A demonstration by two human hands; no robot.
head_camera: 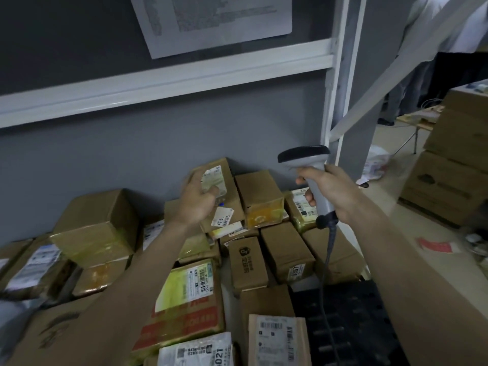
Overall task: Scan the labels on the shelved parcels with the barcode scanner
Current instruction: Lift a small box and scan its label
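Two hands in view; right hand (334,192) at 3 o'clock wraps the grey handle of one barcode scanner (311,178), head up and pointing left, its coiled cable (326,273) dropping to 6 o'clock; left hand (198,200) just left of centre, fingers curled on the front of a tilted parcel (219,191) w/ a white label (214,180), motion-blurred so grip is hard to read exactly; approx. fifteen cardboard parcels packed across the shelf (351,320) from 9 to 5 o'clock, most touching, some stacked; at least seven show printed labels; one padded envelope (277,339) at 6 o'clock; shelf surface is black slatted plastic, bare at 5 o'clock; grey wall (79,159) behind; white shelf rail (158,83) across 10–1 o'clock; one printed sheet (211,22) pinned at 12; stacked big cartons (454,165) on the floor at 3 o'clock.
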